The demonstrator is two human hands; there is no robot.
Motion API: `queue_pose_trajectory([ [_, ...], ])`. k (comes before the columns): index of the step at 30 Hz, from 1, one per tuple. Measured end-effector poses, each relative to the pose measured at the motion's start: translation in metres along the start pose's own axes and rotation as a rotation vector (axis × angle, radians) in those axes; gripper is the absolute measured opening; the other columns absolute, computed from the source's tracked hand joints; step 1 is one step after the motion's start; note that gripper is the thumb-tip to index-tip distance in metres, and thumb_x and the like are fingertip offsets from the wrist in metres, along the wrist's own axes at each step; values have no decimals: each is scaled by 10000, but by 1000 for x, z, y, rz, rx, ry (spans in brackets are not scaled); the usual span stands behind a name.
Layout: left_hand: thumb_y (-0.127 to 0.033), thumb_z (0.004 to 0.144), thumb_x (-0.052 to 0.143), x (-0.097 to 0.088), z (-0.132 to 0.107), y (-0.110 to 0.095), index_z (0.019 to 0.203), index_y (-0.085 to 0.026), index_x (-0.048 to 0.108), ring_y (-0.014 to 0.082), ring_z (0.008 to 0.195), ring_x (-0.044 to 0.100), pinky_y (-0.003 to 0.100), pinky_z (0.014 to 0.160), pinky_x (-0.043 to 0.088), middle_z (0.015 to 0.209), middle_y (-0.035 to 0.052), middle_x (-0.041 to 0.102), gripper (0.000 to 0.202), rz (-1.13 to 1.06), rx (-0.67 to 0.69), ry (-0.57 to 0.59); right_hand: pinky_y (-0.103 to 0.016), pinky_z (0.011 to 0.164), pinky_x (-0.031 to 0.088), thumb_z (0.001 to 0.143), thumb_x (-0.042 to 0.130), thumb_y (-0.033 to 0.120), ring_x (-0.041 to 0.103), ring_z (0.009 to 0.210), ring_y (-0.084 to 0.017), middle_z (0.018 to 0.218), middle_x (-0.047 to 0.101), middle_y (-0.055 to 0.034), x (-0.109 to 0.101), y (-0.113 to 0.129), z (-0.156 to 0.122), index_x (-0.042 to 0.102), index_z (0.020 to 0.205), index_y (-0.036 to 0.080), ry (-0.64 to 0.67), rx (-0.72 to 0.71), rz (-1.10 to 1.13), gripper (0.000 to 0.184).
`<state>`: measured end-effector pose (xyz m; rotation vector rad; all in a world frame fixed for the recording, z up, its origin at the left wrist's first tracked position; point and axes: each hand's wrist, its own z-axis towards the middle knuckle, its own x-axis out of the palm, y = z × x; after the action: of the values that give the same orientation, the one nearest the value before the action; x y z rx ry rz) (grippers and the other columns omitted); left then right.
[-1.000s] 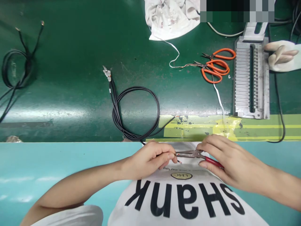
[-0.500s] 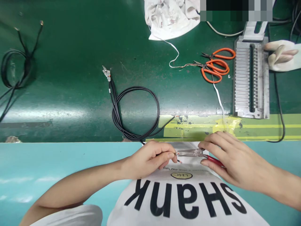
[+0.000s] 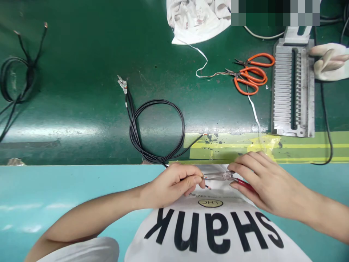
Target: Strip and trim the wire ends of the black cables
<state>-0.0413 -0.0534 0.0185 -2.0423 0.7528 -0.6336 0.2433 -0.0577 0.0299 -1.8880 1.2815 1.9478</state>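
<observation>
Wire end (image 3: 207,187) — pinched by left hand (image 3: 174,183); right hand (image 3: 261,182) grips pliers (image 3: 222,177) — tips at the wire, between both hands.

Red handles are showing on the pliers (image 3: 240,182), orange on the scissors (image 3: 252,74) — black cable (image 3: 156,131) (green belt (image 3: 81,91)).

A: Any readable text?
B: On the white shirt (image 3: 218,233): big black "Shank", upside down from this view. The oval badge (image 3: 210,203) above it reads "LHC".
A: And the small line by the badge?
B: Partly under the left hand (image 3: 174,183). Only "day top" shows, and that's shaky. The red print on the white cloth (image 3: 196,18) is too small to read.
</observation>
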Motion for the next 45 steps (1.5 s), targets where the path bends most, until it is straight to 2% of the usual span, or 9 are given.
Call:
queue_pose_trajectory([
  [30,-344,1024,455,-2,0,1,934,-92,685,74,545,453,189,557,367,600,-26,510,354,-19,-11,28,-401,742,493,1004,531,296,610,892,-264,999,636,-106,8,-4,-5,555,1194,157,-21,-59,62,236],
  [33,-349,1025,447,-2,0,1,932,-101,688,76,544,451,190,555,370,602,-28,505,358,-11,-25,28,-386,719,501,1024,483,318,611,846,-244,975,630,-91,7,-2,-7,554,1190,182,50,-6,144,225],
  [36,-321,1019,452,0,0,-1,920,-115,697,73,547,453,182,548,365,609,-29,508,336,33,-42,24,-360,698,505,1044,423,375,614,792,-207,965,625,-66,-1,3,-6,559,1172,222,221,145,342,241],
  [40,-266,992,481,2,-3,-5,896,-130,710,76,562,453,174,528,341,624,-21,538,283,146,-64,14,-342,696,501,1046,394,437,634,804,-196,984,646,-57,-14,11,-5,588,1043,243,436,342,579,274],
  [45,-273,993,471,2,-6,-3,911,-143,701,81,600,460,176,582,373,696,-8,609,276,245,-25,40,-323,661,457,1030,420,466,610,772,-198,904,649,-49,-15,16,-7,622,1022,242,454,418,675,301],
])
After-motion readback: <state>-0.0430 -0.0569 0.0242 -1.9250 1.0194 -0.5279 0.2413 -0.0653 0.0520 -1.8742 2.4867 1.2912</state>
